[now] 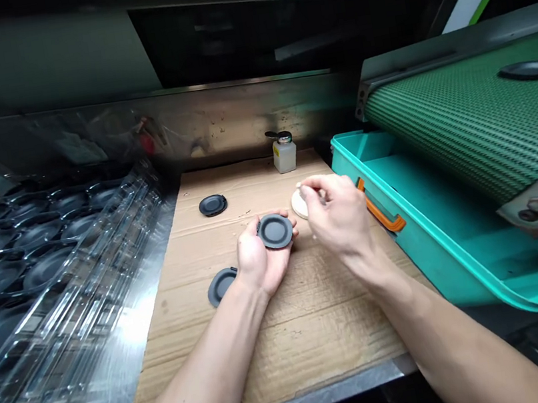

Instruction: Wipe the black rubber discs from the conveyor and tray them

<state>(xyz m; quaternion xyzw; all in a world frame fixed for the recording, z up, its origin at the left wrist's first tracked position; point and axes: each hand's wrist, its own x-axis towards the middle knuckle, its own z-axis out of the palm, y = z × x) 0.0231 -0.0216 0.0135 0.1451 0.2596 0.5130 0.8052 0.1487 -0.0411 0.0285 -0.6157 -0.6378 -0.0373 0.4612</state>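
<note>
My left hand [262, 256] is palm up, its fingers curled round the rim of a round dark-grey plastic part [275, 231] with a raised ring and a small tab. To its right, my right hand [339, 214] is closed in a pinch. A small pale bit shows at its fingertips, too small to name. Just beside and partly behind those fingers is a cream-coloured round disc [298, 204]; whether they touch it I cannot tell. Two similar black round parts lie on the cardboard, one farther back [213, 204] and another part [220, 287] partly hidden by my left wrist.
A cardboard sheet [301, 351] covers the metal bench. At its back stands a pump bottle [285, 153]. Clear trays [40, 262] of black round parts fill the left side. On the right, a teal bin [438, 250] with an orange handle sits below a green conveyor belt [478, 109] carrying one black part [532, 70].
</note>
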